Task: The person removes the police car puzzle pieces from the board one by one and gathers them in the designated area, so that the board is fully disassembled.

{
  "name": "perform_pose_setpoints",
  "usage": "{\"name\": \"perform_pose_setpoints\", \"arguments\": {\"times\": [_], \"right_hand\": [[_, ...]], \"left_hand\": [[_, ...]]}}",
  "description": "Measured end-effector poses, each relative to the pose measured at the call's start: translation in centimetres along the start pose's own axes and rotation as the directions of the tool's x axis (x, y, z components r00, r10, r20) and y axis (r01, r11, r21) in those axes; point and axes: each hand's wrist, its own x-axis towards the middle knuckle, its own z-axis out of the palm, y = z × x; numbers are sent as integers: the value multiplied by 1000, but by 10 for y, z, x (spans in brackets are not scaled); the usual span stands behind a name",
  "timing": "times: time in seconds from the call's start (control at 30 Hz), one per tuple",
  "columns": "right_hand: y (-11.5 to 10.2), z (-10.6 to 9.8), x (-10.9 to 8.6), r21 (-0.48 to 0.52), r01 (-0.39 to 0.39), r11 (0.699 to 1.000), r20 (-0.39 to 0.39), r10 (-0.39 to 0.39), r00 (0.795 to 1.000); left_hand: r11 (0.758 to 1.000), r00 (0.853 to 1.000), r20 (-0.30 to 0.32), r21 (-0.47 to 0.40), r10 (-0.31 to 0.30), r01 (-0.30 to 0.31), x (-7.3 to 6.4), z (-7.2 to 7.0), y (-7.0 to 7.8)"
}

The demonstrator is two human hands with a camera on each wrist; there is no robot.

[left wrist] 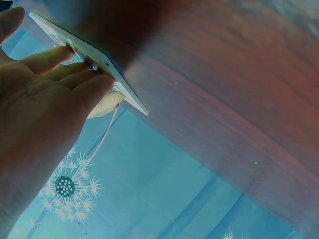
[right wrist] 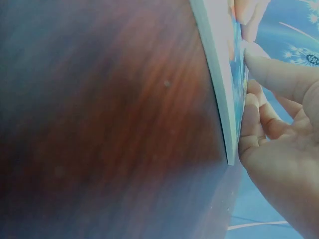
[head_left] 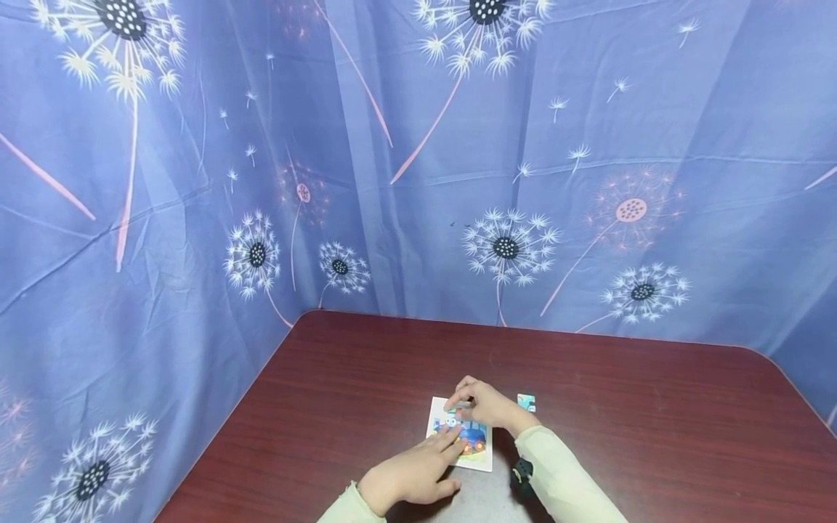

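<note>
Puzzle board (head_left: 482, 463) lies under straight left fingers (head_left: 447, 440) and bent right fingers (head_left: 461, 394), whose grip I cannot tell.

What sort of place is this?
Probably a small curtained-off tabletop corner, perhaps indoors: blue dandelion-print fabric hangs behind and left of a dark reddish-brown wood-look table, on which lies a rectangular, white-bordered, colourful picture board.

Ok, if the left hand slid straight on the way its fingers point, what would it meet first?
Most likely the right hand, which lies ahead of the left hand across the puzzle; its height over the puzzle is hard to judge, so contact isn't certain.
</note>
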Motion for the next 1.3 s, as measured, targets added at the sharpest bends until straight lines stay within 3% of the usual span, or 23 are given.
{"name": "perform_pose_setpoints", "arguments": {"times": [0.27,0.47,0.73,1.3], "right_hand": [[0,2,-1,-8,0,1000,-6,0,1000],[2,5,0,4,-14,1000,-25,14,1000],[4,5,0,-47,36,998,-47,-38,998],[3,-4,-2,-63,17,998,-75,-22,997]], "left_hand": [[1000,1000,-7,9,8,-8,0,1,0],[999,999,23,-37,-23,24,0,0,0],[999,999,38,-41,-32,34,0,-1,1],[999,999,7,-23,-33,33,-1,-3,3]]}}
